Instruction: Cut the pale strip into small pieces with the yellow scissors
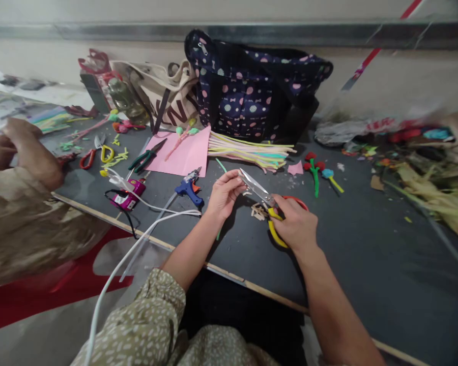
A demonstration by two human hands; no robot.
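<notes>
My right hand (296,223) grips a pair of scissors (256,188) by its red and yellow handles. The blades look slightly parted and point up-left, with their tips at the fingers of my left hand (226,192). That left hand is pinched on a thin green pipe cleaner (221,164), whose ends stick out above and below it; the middle is hidden by the fingers. Short beige cut pieces (258,212) lie on the table under the scissors. Left of my left hand rests a blue glue gun (191,190).
Behind my hands lie a bundle of pipe cleaners (252,150), pink paper (175,157) and a dark dotted bag (244,96). Green-handled pliers (143,160) and a white cable (152,223) are to the left. Red-and-green pipe-cleaner flowers (313,173) lie right. A co-worker's arm (34,152) rests at far left.
</notes>
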